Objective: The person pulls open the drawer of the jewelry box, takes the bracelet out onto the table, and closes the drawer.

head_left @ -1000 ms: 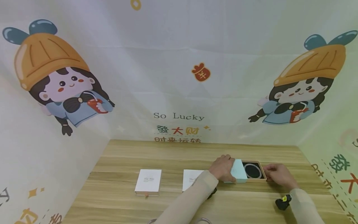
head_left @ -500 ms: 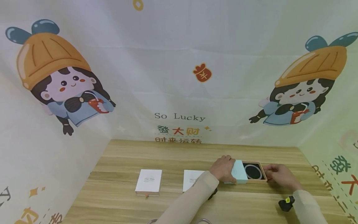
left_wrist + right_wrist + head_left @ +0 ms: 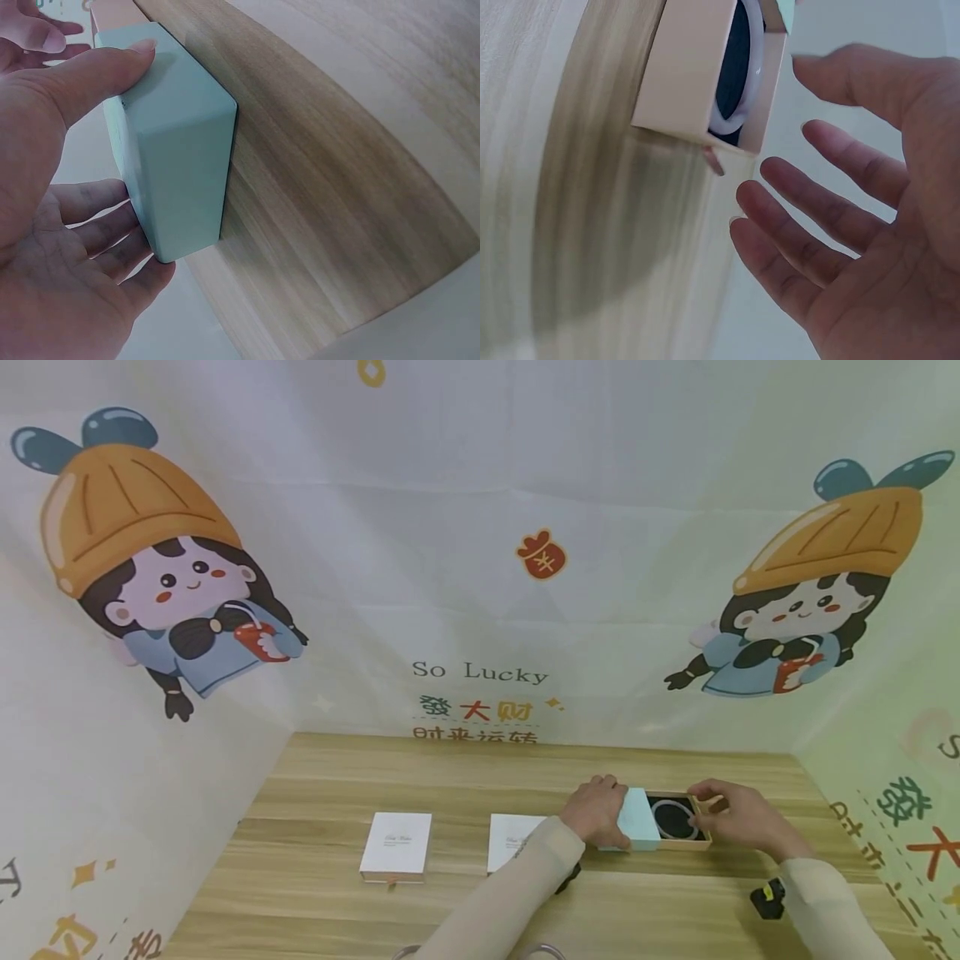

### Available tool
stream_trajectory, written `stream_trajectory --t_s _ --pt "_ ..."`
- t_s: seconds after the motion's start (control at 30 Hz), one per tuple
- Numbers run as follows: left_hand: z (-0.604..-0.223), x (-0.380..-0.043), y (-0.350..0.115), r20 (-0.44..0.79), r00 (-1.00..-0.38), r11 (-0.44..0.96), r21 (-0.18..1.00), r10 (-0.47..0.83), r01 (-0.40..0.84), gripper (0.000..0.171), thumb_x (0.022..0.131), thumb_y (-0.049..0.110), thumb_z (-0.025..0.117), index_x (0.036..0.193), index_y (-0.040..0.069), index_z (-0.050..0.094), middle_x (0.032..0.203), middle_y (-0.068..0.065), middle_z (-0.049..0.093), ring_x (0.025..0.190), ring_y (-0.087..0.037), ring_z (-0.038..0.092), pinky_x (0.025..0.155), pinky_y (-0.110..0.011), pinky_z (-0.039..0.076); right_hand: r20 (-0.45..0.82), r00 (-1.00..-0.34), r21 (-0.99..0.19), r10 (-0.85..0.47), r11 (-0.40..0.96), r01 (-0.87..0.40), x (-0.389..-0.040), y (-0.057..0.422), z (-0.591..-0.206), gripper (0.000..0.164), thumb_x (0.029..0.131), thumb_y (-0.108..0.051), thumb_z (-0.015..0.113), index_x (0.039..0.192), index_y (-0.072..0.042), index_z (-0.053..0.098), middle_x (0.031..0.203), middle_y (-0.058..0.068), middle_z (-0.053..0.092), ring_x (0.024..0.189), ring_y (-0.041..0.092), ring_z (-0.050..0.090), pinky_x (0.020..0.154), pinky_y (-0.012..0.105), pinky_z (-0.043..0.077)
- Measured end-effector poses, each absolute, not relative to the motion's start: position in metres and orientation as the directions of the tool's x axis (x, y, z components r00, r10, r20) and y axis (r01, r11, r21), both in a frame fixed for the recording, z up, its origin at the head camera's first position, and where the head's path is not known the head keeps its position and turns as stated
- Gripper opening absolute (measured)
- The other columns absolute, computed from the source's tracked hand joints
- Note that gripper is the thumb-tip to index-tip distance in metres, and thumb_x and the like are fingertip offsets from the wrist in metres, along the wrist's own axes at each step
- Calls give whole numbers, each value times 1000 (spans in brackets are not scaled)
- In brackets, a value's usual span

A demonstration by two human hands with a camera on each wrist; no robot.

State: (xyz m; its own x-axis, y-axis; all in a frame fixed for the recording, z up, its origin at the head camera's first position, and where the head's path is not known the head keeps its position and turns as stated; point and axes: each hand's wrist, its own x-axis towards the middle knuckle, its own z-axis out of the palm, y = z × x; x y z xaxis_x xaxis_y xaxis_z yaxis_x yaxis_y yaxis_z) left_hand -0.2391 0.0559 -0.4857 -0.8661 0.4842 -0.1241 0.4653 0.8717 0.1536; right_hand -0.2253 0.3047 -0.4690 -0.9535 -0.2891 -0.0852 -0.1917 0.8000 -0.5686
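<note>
A light-blue box sleeve (image 3: 640, 817) lies at the right of the table, its pink drawer (image 3: 682, 71) slid part way out to the right. Inside, on black lining, sits a pale bangle (image 3: 756, 64). My left hand (image 3: 596, 812) grips the sleeve, thumb on one side and fingers against another, as the left wrist view shows. By the drawer's outer end is my right hand (image 3: 738, 814), its fingers relaxed and spread. In the right wrist view this hand holds nothing and looks apart from the drawer. A small ribbon tab (image 3: 714, 160) hangs from the drawer end.
One white box (image 3: 397, 843) stands left on the wooden table (image 3: 315, 852). My left forearm partly covers another white box (image 3: 513, 839). Two curved rims, one of them a pale ring (image 3: 547, 949), show at the bottom edge. A printed cloth (image 3: 480, 610) walls the back and sides.
My right hand has let go of the drawer's end and moved slightly up and left, over the drawer's right edge. The left hand keeps its grip on the sleeve.
</note>
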Motion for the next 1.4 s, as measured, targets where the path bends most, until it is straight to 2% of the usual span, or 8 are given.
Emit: stream_trajectory --t_s 0.1,0.23,0.3,0.43,0.63,0.87,1.13,1.4 --pt "-486 -239 56 -125 -866 872 155 483 464 85 79 52 85 149 17 51 140 5 56 127 -10 52 110 -23 43 -88 -941 -522 -327 819 -236 -227 297 -465 50 88 -23 79 131 -2 64 130 26 64 108 42 66 80 50 59" --pt "-486 -239 56 -121 -868 873 152 482 464 85 79 52 85 149 17 51 139 5 57 126 -11 52 110 -23 43 -49 -913 -452 -404 824 -341 -229 287 -464 51 84 -21 83 127 1 66 124 23 68 107 41 66 86 54 57" --pt "-487 -239 57 -118 -868 873 149 482 465 85 79 52 85 149 17 51 139 5 57 126 -10 52 109 -23 43 -42 -901 -423 -431 825 -375 -230 282 -464 52 82 -21 85 125 1 67 121 20 70 104 35 66 85 50 57" --pt "-488 -240 57 -119 -870 875 150 478 461 85 78 53 85 148 18 51 138 6 57 125 -9 52 109 -22 43 -49 -874 -371 -483 821 -433 -232 270 -461 50 78 -19 87 120 2 69 112 17 71 91 25 64 73 37 53" --pt "-489 -239 56 -120 -869 873 166 480 459 83 78 51 86 146 18 53 133 7 58 118 -8 52 104 -21 44 -106 -863 -333 -494 835 -437 -236 257 -458 47 78 -18 86 119 1 69 105 13 70 86 21 62 72 37 53" --pt "-488 -240 56 -130 -867 873 166 481 459 83 78 51 86 146 19 52 134 6 58 118 -8 52 105 -22 45 -188 -851 -320 -491 850 -419 -245 254 -459 52 80 -19 85 124 2 67 109 15 71 91 25 65 78 40 55" --pt "-487 -242 57 -129 -866 872 161 483 462 85 78 53 86 147 18 52 134 6 58 119 -8 52 105 -23 45 -190 -848 -297 -496 852 -431 -251 254 -464 51 80 -20 86 122 3 69 108 15 72 89 24 64 75 39 54" --pt "-487 -242 57 -133 -864 870 173 485 462 84 78 52 86 147 18 52 133 6 58 118 -9 51 104 -23 45 -214 -848 -276 -484 863 -423 -255 246 -465 46 77 -12 86 118 2 71 108 14 72 93 27 65 79 41 57"
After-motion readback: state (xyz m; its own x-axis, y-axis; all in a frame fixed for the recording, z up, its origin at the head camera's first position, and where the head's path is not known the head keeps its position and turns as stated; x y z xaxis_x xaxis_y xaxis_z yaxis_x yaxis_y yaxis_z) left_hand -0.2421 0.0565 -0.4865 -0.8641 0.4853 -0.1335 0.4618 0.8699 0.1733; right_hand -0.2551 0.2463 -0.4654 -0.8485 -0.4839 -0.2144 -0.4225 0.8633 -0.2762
